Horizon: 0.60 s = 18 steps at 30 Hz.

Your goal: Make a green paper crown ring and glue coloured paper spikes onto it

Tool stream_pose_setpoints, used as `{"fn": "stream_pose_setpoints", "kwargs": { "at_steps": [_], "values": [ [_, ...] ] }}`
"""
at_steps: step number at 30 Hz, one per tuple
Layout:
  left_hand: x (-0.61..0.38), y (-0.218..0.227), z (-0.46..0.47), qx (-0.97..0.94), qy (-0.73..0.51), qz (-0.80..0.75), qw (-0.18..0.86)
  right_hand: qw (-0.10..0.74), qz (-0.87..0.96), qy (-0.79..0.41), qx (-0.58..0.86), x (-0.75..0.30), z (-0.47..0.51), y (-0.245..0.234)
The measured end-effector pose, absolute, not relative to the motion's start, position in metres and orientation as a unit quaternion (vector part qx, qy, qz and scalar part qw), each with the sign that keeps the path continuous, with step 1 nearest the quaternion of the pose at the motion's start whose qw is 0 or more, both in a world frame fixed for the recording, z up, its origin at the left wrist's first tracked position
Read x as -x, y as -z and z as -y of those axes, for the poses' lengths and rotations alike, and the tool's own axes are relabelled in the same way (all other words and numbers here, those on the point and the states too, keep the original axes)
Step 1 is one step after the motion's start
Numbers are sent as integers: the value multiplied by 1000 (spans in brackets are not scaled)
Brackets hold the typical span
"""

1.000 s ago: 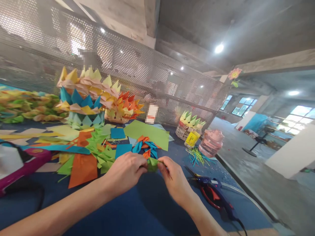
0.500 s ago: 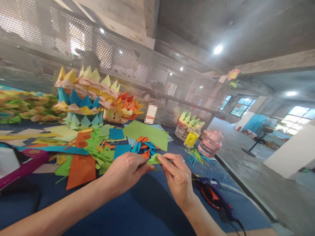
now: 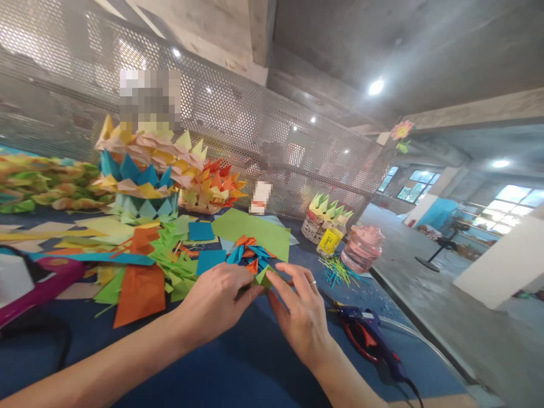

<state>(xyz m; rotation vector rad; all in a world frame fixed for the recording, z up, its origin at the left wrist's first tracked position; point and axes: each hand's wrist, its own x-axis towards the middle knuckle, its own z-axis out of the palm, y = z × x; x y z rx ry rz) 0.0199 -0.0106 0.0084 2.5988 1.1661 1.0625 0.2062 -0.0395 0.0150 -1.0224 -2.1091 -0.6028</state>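
Between my fingertips is a small piece of folded green paper (image 3: pixel 263 276), its point facing up. My left hand (image 3: pixel 227 292) pinches its left side between thumb and fingers. On the other side, the fingers of my right hand (image 3: pixel 297 303) press on the paper's right edge, and a ring shows on one finger. Just behind the hands lie folded orange and blue paper pieces (image 3: pixel 253 254) in a cluster. Blue paper squares (image 3: pixel 211 262) and a large green sheet (image 3: pixel 255 232) lie close by. My fingers partly hide the green piece.
A blue hot glue gun (image 3: pixel 365 326) with a cord lies at right, a magenta glue gun (image 3: pixel 55 280) at left. Folded-paper baskets (image 3: pixel 144 175) stand at the back, loose green pieces (image 3: pixel 174 260) nearer. A yellow-labelled bottle (image 3: pixel 330 242) and pink jar (image 3: pixel 362 249) stand right.
The green paper has turned and narrowed between my fingers, showing a more upright point. My right hand has shifted slightly left, closer to my left hand.
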Motion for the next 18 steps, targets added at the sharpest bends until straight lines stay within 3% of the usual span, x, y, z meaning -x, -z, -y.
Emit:
{"fn": "stream_pose_setpoints", "kwargs": {
  "at_steps": [4, 6, 8, 10, 12, 18],
  "values": [
    [-21, -7, 14, -863, -336, -375, 49, 324, 789, 343, 393, -202, 44, -17],
    [-21, -8, 15, -861, -333, -380, 61, 365, 777, 309, 409, -200, 45, -17],
    [-20, -9, 15, -858, -327, -389, 79, 453, 752, 168, 447, -200, 45, -19],
    [-19, -11, 15, -857, -318, -395, 88, 534, 694, -46, 480, -201, 43, -21],
    [-18, -12, 14, -856, -316, -400, 87, 558, 637, -213, 488, -202, 41, -24],
    [-17, -14, 11, -852, -340, -391, 78, 543, 596, -351, 477, -205, 37, -27]
  ]
}}
